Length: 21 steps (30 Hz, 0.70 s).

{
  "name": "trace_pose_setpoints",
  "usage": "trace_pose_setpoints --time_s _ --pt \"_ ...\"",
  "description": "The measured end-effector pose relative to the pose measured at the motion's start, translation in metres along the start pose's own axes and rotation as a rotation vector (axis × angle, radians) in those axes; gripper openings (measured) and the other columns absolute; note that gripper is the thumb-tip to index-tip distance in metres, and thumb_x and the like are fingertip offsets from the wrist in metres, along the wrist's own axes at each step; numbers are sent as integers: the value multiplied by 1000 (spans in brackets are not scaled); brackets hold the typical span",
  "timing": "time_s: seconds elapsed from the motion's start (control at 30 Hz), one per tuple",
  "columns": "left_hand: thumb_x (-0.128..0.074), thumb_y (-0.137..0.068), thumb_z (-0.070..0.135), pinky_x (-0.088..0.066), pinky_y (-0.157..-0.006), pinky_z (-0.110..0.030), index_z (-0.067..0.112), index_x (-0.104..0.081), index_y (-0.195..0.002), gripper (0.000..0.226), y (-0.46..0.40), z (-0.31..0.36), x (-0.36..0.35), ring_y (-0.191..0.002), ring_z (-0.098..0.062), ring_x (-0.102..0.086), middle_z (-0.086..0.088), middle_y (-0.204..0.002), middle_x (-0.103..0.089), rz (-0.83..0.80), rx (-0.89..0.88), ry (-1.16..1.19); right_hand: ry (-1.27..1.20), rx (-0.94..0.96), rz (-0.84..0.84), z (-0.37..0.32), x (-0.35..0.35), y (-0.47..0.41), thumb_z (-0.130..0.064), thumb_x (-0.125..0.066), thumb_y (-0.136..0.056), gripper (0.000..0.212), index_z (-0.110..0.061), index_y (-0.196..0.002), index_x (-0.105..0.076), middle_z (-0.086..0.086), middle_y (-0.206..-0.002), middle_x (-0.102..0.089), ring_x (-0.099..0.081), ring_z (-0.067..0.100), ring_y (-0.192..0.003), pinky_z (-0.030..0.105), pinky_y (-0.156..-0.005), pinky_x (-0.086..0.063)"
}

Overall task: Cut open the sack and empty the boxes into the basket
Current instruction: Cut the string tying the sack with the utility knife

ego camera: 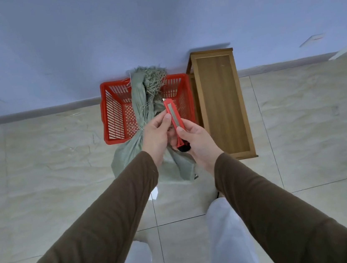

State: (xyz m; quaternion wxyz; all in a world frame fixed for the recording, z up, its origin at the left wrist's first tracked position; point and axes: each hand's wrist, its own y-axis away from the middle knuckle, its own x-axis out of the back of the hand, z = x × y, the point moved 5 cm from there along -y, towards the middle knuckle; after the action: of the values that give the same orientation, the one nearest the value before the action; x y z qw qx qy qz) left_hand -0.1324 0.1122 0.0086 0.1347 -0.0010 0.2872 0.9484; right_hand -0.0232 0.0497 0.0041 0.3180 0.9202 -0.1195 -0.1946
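Fingers of my right hand are gripping the red knife while my left hand pinches it; I'm keeping the blade (barely out) angled away above the tied sack leaning into the basket.

The person wears a long-sleeved top of plain dark brown fabric. The left brown sleeve enters from seven o'clock, and the right brown sleeve from five o'clock. Both sleeves are close-fitting, softly creased along their length, and end in plain cuffs at the wrists, without buttons or markings. Beyond the cuffs the left hand and right hand are bare, with no gloves, rings or watch visible. At six o'clock, the legs are covered by loose pale white trousers of smooth fabric.
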Motion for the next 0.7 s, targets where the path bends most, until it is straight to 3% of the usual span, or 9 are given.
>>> trace_pose_setpoints --time_s 0.1,0.2,0.27,0.4,0.5,0.57,0.63,0.7 --pt "-52 -110 24 -55 -62 -24 31 -81 -108 30 9 -7 34 -63 -5 -62 -6 -87 -70 -73 9 19 -31 5 123 23 -33 6 -23 -53 -108 25 -17 -126 -70 9 -91 -67 -59 22 -82 35 -82 -57" --pt "-52 -110 25 -50 -73 -35 22 -76 -124 28 13 -17 63 -74 -13 -58 3 -86 -70 -110 49 -5 -84 -12 205 47 -63 8 -25 -56 -107 19 -18 -116 -71 3 -78 -64 -58 14 -68 31 -71 -55" --pt "-51 -111 24 -53 -75 -32 19 -74 -127 29 15 -23 79 -78 -12 -62 7 -85 -73 -117 60 -15 -85 -10 223 60 -77 7 -26 -56 -107 18 -16 -113 -69 1 -74 -62 -56 13 -64 30 -67 -53" --pt "-48 -111 22 -56 -65 -15 34 -75 -104 30 18 -38 99 -83 -10 -65 -4 -97 -71 -140 35 -23 -65 -17 252 84 -89 0 -27 -57 -107 17 -14 -110 -67 0 -70 -60 -55 11 -59 27 -62 -52" --pt "-49 -111 20 -56 -61 -10 36 -74 -103 32 13 -61 108 -69 5 -67 -2 -96 -69 -159 34 -17 -47 -20 260 103 -86 -11 -27 -58 -106 18 -12 -110 -68 0 -68 -61 -55 11 -57 28 -61 -52" --pt "-51 -110 18 -58 -72 -13 31 -74 -119 28 3 -81 117 -77 7 -70 -1 -109 -72 -139 33 -49 -53 -9 266 115 -79 -23 -26 -59 -106 18 -12 -111 -68 0 -69 -66 -60 12 -59 27 -62 -53" --pt "-56 -108 20 -58 -93 -21 24 -71 -132 29 -15 -104 135 -99 3 -71 2 -126 -73 -41 9 -122 -32 3 296 126 -65 -37 -26 -58 -106 17 -13 -113 -67 0 -75 -75 -68 11 -62 25 -61 -55" --pt "-60 -105 23 -55 -103 -30 26 -70 -129 26 -35 -128 158 -112 -5 -67 12 -120 -71 88 -17 -219 15 22 320 137 -51 -56 -27 -57 -107 17 -13 -113 -65 6 -85 -80 -72 11 -65 21 -57 -55"
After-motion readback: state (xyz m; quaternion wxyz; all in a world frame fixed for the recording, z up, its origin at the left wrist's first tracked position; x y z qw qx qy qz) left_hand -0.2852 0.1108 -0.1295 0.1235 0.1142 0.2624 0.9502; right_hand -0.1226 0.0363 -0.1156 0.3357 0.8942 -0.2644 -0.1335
